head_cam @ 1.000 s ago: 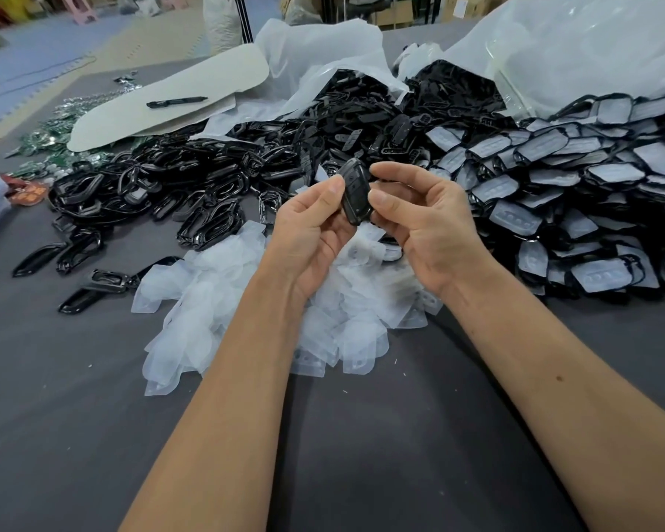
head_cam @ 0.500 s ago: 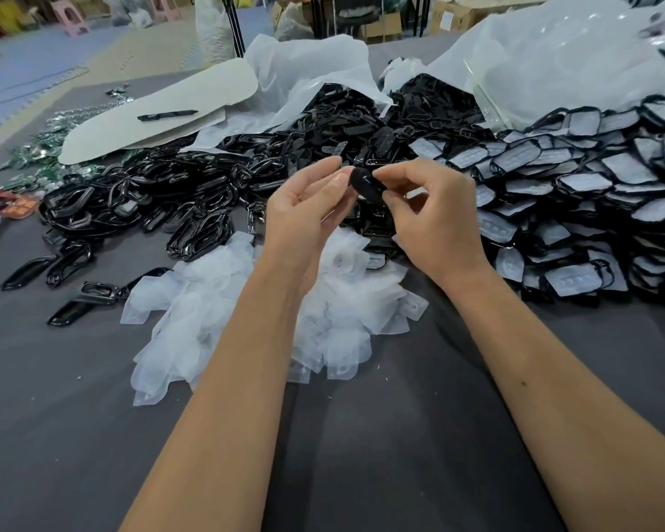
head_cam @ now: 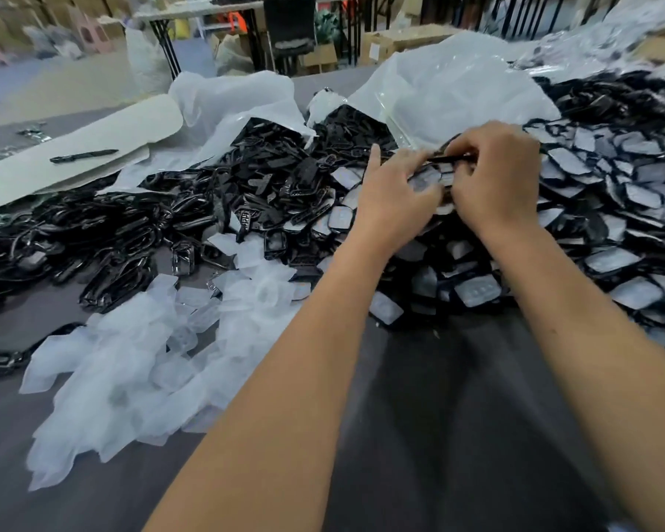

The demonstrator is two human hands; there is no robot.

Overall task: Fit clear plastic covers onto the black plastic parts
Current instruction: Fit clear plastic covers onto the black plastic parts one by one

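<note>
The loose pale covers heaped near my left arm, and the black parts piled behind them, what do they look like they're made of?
The clear covers look like thin, soft translucent plastic with a frosted, milky finish: the dark table shows faintly through them, and their edges crumple. The bare black parts look like hard moulded plastic with a glossy finish, given the sharp bright glints along their rims. Neither can be told for certain from this view.

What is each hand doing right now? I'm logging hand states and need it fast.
Left hand: open, fingers spread over the covered parts.
Right hand: curled, pinching a thin black part.
</note>
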